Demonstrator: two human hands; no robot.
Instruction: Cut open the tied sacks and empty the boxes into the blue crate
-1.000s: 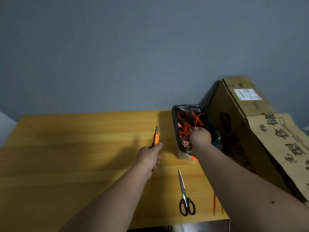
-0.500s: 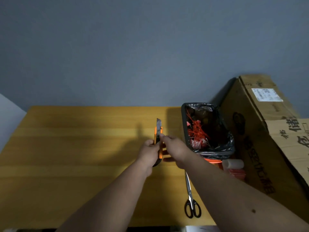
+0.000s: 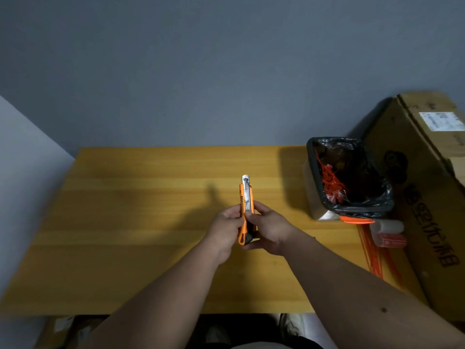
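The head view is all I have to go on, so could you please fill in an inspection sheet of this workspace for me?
Surface: wooden table, bare across its left half.
Job's things: orange utility knife, upright, metal tip up; no sacks or blue crate seen.
Clutter: small bin with black liner holding orange ties; orange strips and white packets at the table's right edge.
Hands: left hand and right hand both grip the knife.
Cables: nothing seen.
Surroundings: grey wall; large cardboard box to the right.
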